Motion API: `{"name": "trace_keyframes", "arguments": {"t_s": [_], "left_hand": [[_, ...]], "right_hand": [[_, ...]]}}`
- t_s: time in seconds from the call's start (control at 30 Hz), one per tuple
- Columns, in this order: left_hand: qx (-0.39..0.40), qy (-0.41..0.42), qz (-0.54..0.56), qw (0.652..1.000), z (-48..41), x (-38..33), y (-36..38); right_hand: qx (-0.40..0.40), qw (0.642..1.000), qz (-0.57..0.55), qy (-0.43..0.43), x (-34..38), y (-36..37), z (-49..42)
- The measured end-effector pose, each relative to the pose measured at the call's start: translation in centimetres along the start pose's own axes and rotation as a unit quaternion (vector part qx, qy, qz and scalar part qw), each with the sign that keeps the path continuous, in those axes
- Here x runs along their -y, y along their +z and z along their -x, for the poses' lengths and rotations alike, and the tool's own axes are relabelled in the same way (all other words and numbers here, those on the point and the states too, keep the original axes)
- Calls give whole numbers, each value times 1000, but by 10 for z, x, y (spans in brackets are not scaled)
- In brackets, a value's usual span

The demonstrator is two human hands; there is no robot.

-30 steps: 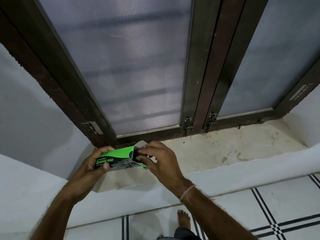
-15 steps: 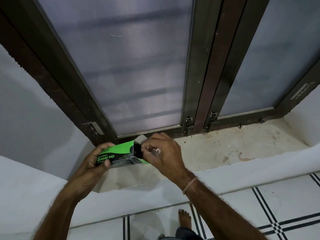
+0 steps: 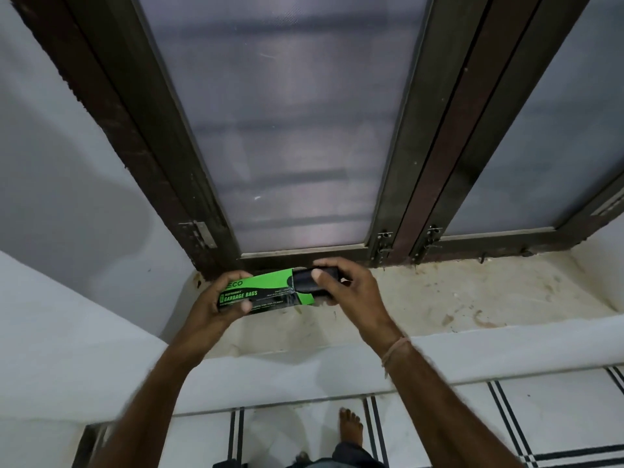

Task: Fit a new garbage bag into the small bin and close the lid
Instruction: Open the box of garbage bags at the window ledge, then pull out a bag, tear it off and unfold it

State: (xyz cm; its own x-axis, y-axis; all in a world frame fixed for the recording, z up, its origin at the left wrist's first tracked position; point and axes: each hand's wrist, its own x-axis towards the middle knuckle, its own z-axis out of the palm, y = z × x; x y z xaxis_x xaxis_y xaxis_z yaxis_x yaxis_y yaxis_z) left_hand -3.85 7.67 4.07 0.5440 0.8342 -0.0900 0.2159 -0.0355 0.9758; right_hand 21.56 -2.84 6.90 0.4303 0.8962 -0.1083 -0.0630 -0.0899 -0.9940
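A green and black garbage bag box (image 3: 270,288) is held level above the window sill. My left hand (image 3: 219,298) grips its left end. My right hand (image 3: 347,288) is closed on a black roll of garbage bags (image 3: 305,280) that sticks partway out of the box's open right end. The small bin is not in view.
A stained stone window sill (image 3: 456,298) lies under my hands, with a dark-framed frosted window (image 3: 297,130) behind it. A white ledge (image 3: 304,369) runs below the sill. The tiled floor (image 3: 557,417) and my bare foot (image 3: 351,423) show at the bottom.
My right hand went from working at the box's open flap to gripping the black roll, which now sticks out of the right end. The box has stayed nearly in place.
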Motion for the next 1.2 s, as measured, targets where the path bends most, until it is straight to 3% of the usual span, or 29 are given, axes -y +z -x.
{"name": "trace_keyframes", "arguments": {"t_s": [0.17, 0.3, 0.37, 0.43, 0.5, 0.57, 0.63, 0.67, 0.8, 0.9, 1.0, 1.1, 1.2], "left_hand": [[-72, 20, -104, 992, -6, 22, 14], [-57, 21, -208, 976, -12, 35, 29], [-65, 5, -298, 952, -11, 33, 39], [-157, 25, -406, 900, -6, 24, 52], [-228, 55, -337, 912, 8, 7, 72], [-163, -25, -76, 983, 19, -21, 97], [-111, -126, 183, 969, 24, -41, 115], [-113, -128, 233, 957, 23, -48, 118], [-104, -122, 260, 952, 25, -52, 108], [-91, -157, 301, 936, 31, -41, 106], [-104, -179, 354, 912, 35, -41, 109], [-113, -224, 388, 887, 39, -36, 103], [-78, -257, 402, 875, 46, -27, 101]], "right_hand": [[-93, 995, -21, -6, -12, -26, -1], [-87, 993, -71, 21, -19, -24, 8], [-70, 993, -90, 35, -21, -20, 15], [-57, 992, -104, 39, -23, -17, 22], [-51, 991, -115, 38, -24, -12, 27], [-42, 992, -114, 40, -24, -2, 34], [-22, 995, -85, 37, -23, 13, 41], [-14, 997, -66, 31, -22, 19, 43], [-9, 999, -32, 9, -12, 37, 46], [-29, 999, -15, 38, -8, 43, 42], [-43, 989, -50, 131, -10, 47, 37], [-75, 954, -157, 242, -11, 48, 32], [-146, 937, -189, 256, -11, 45, 26]]}}
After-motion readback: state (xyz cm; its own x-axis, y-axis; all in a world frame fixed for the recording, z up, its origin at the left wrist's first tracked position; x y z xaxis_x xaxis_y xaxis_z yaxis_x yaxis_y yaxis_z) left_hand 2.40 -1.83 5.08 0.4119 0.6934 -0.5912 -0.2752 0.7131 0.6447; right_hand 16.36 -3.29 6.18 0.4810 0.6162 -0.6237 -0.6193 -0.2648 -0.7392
